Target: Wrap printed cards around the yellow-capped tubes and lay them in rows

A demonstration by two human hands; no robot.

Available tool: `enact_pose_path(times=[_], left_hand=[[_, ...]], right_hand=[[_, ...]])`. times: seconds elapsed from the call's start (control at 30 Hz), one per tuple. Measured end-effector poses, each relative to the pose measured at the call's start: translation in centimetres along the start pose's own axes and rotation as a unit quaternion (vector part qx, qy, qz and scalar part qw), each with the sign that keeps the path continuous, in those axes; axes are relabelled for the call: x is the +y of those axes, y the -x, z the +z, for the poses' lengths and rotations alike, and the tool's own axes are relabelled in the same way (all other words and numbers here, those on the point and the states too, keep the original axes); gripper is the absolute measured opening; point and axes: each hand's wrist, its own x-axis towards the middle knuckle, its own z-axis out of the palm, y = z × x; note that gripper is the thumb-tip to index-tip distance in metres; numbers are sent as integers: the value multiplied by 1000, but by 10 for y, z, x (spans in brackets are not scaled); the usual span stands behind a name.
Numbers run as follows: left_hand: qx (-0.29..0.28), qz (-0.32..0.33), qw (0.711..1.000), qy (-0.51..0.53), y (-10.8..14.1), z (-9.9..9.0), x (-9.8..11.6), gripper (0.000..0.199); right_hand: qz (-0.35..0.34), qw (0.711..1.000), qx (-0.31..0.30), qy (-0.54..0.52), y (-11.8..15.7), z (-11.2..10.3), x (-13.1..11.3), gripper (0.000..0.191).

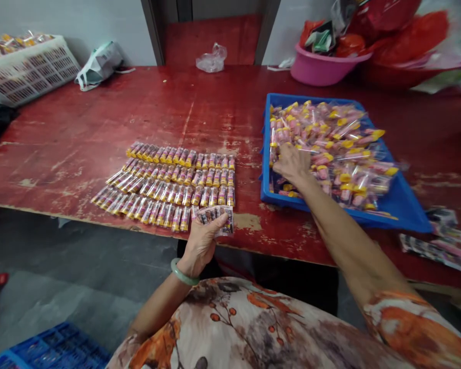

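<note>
My left hand [204, 237], with a pale green bangle at the wrist, grips a small stack of printed cards [216, 215] under its thumb at the table's front edge. Just beyond it lie rows of small clear-wrapped tubes [172, 174] with yellow ends and pink-purple bands, side by side on the red table. My right hand [293, 163] reaches into the left part of a blue tray [401, 207]. A loose heap of similar wrapped pink and yellow tubes [334, 138] fills that tray. The right fingertips point down among them, and what they pinch is hidden.
Printed packets [441, 238] lie right of the tray. A pink basin [322, 66] with bags stands at the back right. A white basket [34, 66] and a white bag [100, 61] are at the back left. A blue crate [54, 348] sits low at left.
</note>
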Motion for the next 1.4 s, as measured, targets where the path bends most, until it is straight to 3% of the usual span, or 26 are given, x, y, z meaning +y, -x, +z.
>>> enact_pose_path(times=[0.07,0.13,0.2,0.23,0.27,0.33,0.43,0.67,0.77,0.87,0.97,1.03,1.2,1.3,1.4], left_hand=[[17,7,1000,-3,0,0,-2,39],[28,5,1000,-2,-1,1,-4,39],[30,0,1000,5,-3,3,-6,39],[28,-1,1000,9,-4,4,-8,39],[25,-3,1000,11,-4,5,-9,38],[10,-8,1000,11,-5,5,-12,36],[-13,-28,999,13,-5,2,-14,34],[-2,-98,995,4,-7,-4,-8,33],[24,-95,995,19,-8,-6,-9,36],[45,-80,995,30,-10,-9,-11,39],[41,-66,996,36,-9,-9,-13,39],[38,-62,996,44,-8,-6,-14,38],[20,-91,993,68,-5,2,-16,29],[43,-107,990,77,-6,4,-16,26],[52,-111,987,100,-8,4,-17,23]], right_hand=[[9,997,59,-54,20,-16,2,27],[14,975,83,-206,56,-29,-2,14],[20,917,-11,-399,100,-36,-16,18],[17,886,-104,-452,122,-36,-26,24],[19,859,-180,-479,141,-35,-37,24],[18,831,-242,-501,168,-28,-58,25],[23,824,-240,-513,175,-17,-74,22],[-15,835,-292,-467,144,-15,-66,18],[0,840,-254,-480,150,-18,-57,24],[33,795,-233,-560,168,-20,-39,20],[5,764,-229,-604,190,-21,-24,16],[-42,786,-186,-588,201,-21,-22,18],[-174,869,8,-464,213,-19,-36,24],[-226,888,105,-386,217,-18,-41,32],[-259,889,153,-345,222,-17,-42,41]])
